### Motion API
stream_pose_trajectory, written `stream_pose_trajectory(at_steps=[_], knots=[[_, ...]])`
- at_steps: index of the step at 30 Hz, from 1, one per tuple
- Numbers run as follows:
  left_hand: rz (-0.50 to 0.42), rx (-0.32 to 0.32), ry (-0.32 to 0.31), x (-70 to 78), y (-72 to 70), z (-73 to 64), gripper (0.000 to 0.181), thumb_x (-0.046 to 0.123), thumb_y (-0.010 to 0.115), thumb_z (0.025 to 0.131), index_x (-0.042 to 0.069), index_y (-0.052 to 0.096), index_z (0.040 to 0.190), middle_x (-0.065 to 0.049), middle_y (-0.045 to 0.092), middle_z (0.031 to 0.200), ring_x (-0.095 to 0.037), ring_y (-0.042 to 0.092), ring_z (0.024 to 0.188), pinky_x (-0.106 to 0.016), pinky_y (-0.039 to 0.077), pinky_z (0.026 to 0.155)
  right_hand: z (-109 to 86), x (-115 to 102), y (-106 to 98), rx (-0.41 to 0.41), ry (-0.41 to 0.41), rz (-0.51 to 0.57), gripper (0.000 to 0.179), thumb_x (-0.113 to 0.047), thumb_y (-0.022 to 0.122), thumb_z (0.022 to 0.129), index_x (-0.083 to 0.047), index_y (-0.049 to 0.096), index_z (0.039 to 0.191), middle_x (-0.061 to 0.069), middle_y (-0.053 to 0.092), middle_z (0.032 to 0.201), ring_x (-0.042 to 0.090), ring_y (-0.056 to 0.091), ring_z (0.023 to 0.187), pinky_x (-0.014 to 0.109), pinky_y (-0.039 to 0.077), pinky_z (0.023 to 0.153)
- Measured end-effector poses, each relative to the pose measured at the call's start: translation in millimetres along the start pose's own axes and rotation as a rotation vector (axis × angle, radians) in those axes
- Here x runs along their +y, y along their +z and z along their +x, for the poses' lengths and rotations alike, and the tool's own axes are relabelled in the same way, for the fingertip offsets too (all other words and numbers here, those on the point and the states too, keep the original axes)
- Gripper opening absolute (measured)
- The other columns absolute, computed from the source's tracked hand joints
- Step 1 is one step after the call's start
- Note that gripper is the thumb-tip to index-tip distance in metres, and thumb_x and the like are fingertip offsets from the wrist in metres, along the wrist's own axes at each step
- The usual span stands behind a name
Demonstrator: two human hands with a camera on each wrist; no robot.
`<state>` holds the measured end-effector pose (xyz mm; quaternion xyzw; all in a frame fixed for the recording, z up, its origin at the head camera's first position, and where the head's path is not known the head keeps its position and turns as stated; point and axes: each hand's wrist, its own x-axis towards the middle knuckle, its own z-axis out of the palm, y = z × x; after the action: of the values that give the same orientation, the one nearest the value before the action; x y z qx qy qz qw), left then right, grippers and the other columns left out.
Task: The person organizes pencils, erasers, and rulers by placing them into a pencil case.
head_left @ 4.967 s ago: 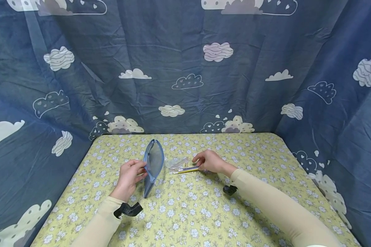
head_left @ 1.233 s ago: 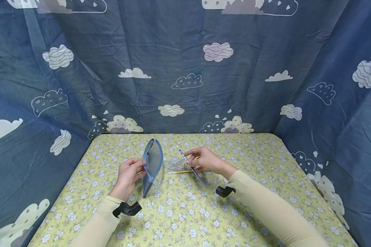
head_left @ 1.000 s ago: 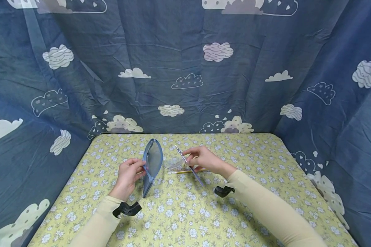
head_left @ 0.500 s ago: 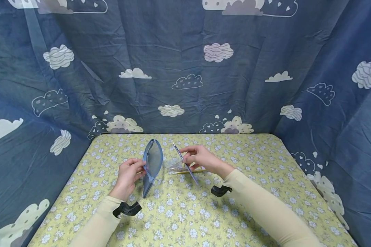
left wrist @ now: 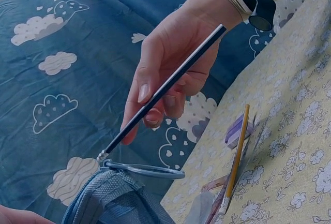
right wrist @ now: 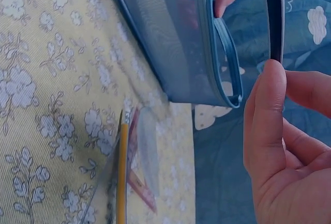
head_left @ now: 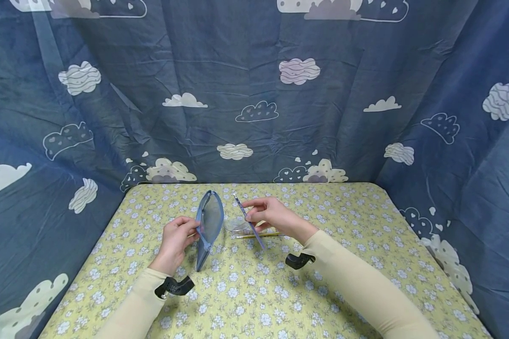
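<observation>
My left hand grips the side of a blue mesh zip pouch, which stands upright with its mouth spread and turned to the right. A dark blue pencil with a pale stripe is pinched between the thumb and fingers of my right hand. It slants in the air right of the pouch, its eraser end up and toward the mouth in the head view. In the left wrist view that end overlaps the pouch's rim, by the zip. Below my right hand a yellow pencil lies on the table.
Beside the yellow pencil lie a clear round-edged plastic piece, a pink-edged flat piece and a purple-and-white block. A yellow flowered cloth covers the table. Dark blue cloud-print curtains enclose its back and sides.
My right hand has picked the dark blue pencil up from beside the yellow one, tilted it, and carried it left toward the pouch. My left hand and the pouch stay almost still.
</observation>
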<state>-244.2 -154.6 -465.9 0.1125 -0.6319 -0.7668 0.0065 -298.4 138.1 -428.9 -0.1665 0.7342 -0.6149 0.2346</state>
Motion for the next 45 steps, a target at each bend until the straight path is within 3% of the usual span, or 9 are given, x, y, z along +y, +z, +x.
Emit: stream_pose_trajectory(at_steps=[3, 11, 17, 27, 35, 45], knots=[[-0.003, -0.001, 0.001, -0.5, 0.5, 0.4, 0.007, 0.005, 0.069, 0.091, 0.002, 0.062, 0.091, -0.01, 0.066, 0.095, -0.02, 0.067, 0.083, -0.034, 0.059, 0.078, 0.7, -2.7, 1.6, 0.0, 0.009, 0.025, 0.045, -0.013, 0.07, 0.096, -0.016, 0.059, 0.139, 0.02, 0.068, 0.108, 0.026, 0.066, 0.088, 0.057, 0.055, 0.086], [-0.015, 0.0, -0.003, 1.3, 4.0, 0.0, 0.007, 0.004, 0.069, 0.091, 0.001, 0.063, 0.093, -0.009, 0.067, 0.093, -0.019, 0.067, 0.081, -0.032, 0.059, 0.075, 3.4, -8.8, 5.9, 0.006, 0.021, 0.084, 0.045, -0.011, 0.07, 0.095, -0.016, 0.06, 0.138, 0.018, 0.069, 0.105, 0.024, 0.064, 0.075, 0.047, 0.059, 0.076], [-0.03, 0.002, -0.005, 2.5, 5.7, -1.4, 0.005, 0.002, 0.068, 0.091, 0.002, 0.063, 0.09, -0.011, 0.068, 0.093, -0.019, 0.068, 0.08, -0.032, 0.059, 0.074, 4.0, -10.1, 8.3, 0.009, 0.03, 0.103, 0.043, -0.009, 0.069, 0.095, -0.016, 0.061, 0.137, 0.016, 0.07, 0.106, 0.023, 0.066, 0.079, 0.046, 0.059, 0.078], [-0.035, -0.005, 0.004, 0.5, 7.3, -1.2, 0.005, 0.002, 0.069, 0.091, 0.001, 0.064, 0.091, -0.01, 0.07, 0.093, -0.021, 0.068, 0.082, -0.033, 0.059, 0.075, 8.4, -12.6, 16.4, 0.03, 0.014, 0.128, 0.045, -0.007, 0.07, 0.095, -0.011, 0.06, 0.138, 0.015, 0.071, 0.104, 0.018, 0.068, 0.078, 0.032, 0.059, 0.067], [-0.021, 0.014, -0.002, -3.2, 10.7, -1.6, 0.007, 0.004, 0.07, 0.091, 0.001, 0.064, 0.091, -0.01, 0.071, 0.094, -0.021, 0.069, 0.081, -0.033, 0.059, 0.075, 14.4, -13.3, 24.6, 0.039, 0.035, 0.138, 0.048, -0.007, 0.072, 0.092, -0.011, 0.06, 0.138, 0.012, 0.072, 0.101, 0.017, 0.07, 0.079, 0.032, 0.06, 0.069], [-0.02, 0.016, -0.014, -2.9, 10.2, -2.8, 0.006, 0.004, 0.07, 0.091, 0.001, 0.064, 0.092, -0.007, 0.067, 0.089, -0.018, 0.066, 0.077, -0.032, 0.059, 0.071, 20.7, -11.8, 28.3, 0.033, 0.046, 0.172, 0.047, -0.006, 0.071, 0.093, -0.012, 0.061, 0.138, 0.02, 0.07, 0.107, 0.018, 0.07, 0.081, 0.031, 0.06, 0.069]])
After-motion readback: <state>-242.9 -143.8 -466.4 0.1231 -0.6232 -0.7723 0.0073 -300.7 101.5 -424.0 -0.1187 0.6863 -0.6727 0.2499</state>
